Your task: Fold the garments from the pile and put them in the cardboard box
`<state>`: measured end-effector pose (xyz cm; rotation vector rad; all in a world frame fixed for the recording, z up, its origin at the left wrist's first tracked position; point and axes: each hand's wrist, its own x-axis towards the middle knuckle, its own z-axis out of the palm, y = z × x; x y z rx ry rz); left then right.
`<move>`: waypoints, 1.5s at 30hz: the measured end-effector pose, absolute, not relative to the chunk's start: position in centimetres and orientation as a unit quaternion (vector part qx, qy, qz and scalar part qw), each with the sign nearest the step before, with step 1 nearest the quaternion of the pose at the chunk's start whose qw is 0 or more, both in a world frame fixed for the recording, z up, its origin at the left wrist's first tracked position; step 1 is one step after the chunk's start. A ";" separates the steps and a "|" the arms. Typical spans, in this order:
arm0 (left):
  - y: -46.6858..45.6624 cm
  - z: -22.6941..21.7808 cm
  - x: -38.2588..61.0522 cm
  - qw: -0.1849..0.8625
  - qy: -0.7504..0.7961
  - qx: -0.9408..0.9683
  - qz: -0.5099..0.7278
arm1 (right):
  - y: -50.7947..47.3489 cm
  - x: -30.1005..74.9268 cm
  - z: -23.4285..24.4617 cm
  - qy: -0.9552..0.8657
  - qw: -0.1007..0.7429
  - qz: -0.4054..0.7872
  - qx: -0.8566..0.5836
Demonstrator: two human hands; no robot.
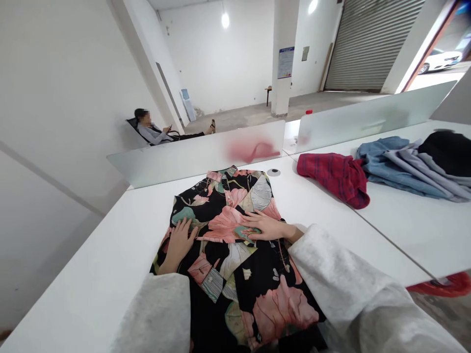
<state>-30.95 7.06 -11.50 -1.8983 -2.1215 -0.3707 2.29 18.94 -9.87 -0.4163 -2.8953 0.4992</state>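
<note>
A thin, soft-looking black shirt-like garment printed with coral-pink flowers and green and grey leaves (224, 220) lies spread on a smooth white tabletop (91, 274), in the near middle of the scene. The person's left hand (181, 243) rests palm down on the garment's left side, fingers apart; the right hand (265, 226) lies palm down across its right half, fingers extended. Neither hand grips anything. Farther right are a dark red plaid folded cloth (331, 177) and a loose pile of blue, grey and black clothes (405, 169).

The garment probably handles as light and limp, perhaps slippery, creasing easily but unlikely to break. Its side edges, or the far shoulder corners, seem the best places to take hold.

The near end runs out of view at the bottom, so its hem cannot be made out. The busy print blurs seams and layers, and the palms and the cloth beneath them are hidden. A frosted partition (206, 152) blurs a red shape behind it.
</note>
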 end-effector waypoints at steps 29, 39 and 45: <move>7.4 -12.1 -32.3 0.151 -0.737 -0.634 -0.180 | 17.2 8.1 -7.3 -0.751 0.073 0.642 -0.136; 7.4 -10.8 -29.7 0.128 -0.638 -0.740 -0.169 | 17.9 8.1 -8.0 -0.774 0.201 0.557 -0.225; 7.3 -12.7 -30.4 0.147 -0.606 -0.779 -0.066 | 19.7 9.3 -9.4 -0.868 0.274 0.293 -0.293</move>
